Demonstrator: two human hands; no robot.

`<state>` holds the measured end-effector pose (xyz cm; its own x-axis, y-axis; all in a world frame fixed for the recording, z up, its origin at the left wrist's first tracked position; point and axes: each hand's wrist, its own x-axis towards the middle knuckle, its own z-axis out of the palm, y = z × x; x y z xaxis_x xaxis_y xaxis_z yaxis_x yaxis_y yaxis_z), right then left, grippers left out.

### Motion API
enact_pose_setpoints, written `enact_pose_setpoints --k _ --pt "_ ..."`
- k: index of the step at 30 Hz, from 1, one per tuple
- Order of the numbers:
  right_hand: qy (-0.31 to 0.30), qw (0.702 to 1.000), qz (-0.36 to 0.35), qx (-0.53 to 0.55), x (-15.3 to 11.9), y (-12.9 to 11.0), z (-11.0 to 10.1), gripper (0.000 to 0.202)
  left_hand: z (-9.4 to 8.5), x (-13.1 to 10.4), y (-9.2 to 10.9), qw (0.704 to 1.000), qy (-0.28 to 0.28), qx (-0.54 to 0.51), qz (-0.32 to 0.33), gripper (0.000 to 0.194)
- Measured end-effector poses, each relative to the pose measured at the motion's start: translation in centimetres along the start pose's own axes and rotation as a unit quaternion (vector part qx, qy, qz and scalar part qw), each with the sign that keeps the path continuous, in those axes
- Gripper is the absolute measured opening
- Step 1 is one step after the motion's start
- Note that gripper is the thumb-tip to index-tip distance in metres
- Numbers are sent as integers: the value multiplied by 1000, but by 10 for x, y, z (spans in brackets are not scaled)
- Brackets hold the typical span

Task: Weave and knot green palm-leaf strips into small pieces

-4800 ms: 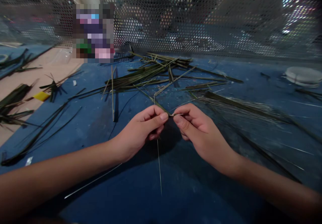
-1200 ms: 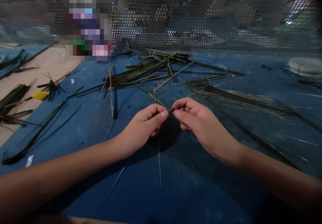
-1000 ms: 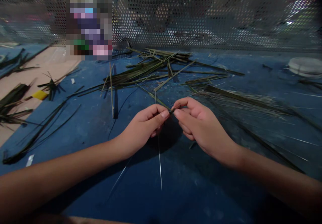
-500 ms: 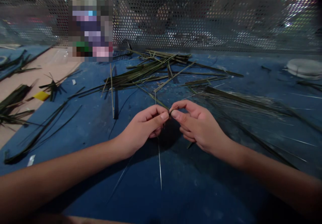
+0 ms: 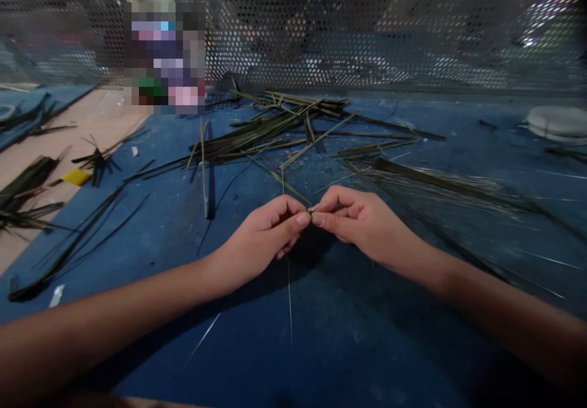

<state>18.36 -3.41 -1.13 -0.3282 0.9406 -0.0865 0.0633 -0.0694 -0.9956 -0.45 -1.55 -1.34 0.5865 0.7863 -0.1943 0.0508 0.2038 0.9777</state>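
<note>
Above the middle of the blue table, my left hand [image 5: 274,227] and my right hand [image 5: 355,213] meet at the fingertips. Each is closed in a pinch, thumb against index finger, on a small piece of a narrow green leaf strip [image 5: 293,191]. The strip's visible length runs up and left from the fingers; the pinched part is mostly covered. A thin silvery wire [image 5: 290,301] shows below my left hand, and whether it is held cannot be made out. Another wire [image 5: 204,337] lies to the lower left.
A heap of long green leaf strips [image 5: 270,128] lies behind my hands. To the right are a bundle of fine wires [image 5: 454,183] and a white round lid [image 5: 557,122]. More strips [image 5: 68,255] and a yellow piece [image 5: 76,177] lie left. A perforated metal screen [image 5: 321,35] stands behind.
Both hands have dropped slightly. The right hand's fingers have curled in closer, with the index finger now nearer its thumb. Less of the pinched strip shows between the fingertips.
</note>
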Motion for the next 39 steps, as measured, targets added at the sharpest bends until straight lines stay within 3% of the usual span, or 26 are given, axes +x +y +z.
enact_pose_setpoints --k 8,11,14,21,24,27,31,34,39 --pt "-17 989 33 -141 -2 -17 -9 20 -4 4 9 997 -57 -10 -50 20" --pt "-41 993 57 -95 -1 -17 -9 19 -3 3 11 996 -50 -61 -50 18" --pt "-58 995 82 -7 2 -14 -11 20 -3 2 12 993 -8 -112 -25 14" --pt "46 993 97 38 7 -9 -13 16 -7 2 13 989 33 -142 18 9" --pt "60 989 125 55 5 -8 -7 16 -9 0 11 994 42 -68 75 12" --pt "62 985 145 69 1 -10 1 16 -11 -1 12 980 28 106 168 12" --pt "40 981 161 99 -5 -15 8 19 -14 -2 16 881 13 373 291 9" --pt "16 975 180 129 -7 -17 9 20 -15 -1 15 830 16 458 318 10" --pt "-46 958 226 172 -2 -14 0 25 -13 0 10 820 -8 481 310 13"
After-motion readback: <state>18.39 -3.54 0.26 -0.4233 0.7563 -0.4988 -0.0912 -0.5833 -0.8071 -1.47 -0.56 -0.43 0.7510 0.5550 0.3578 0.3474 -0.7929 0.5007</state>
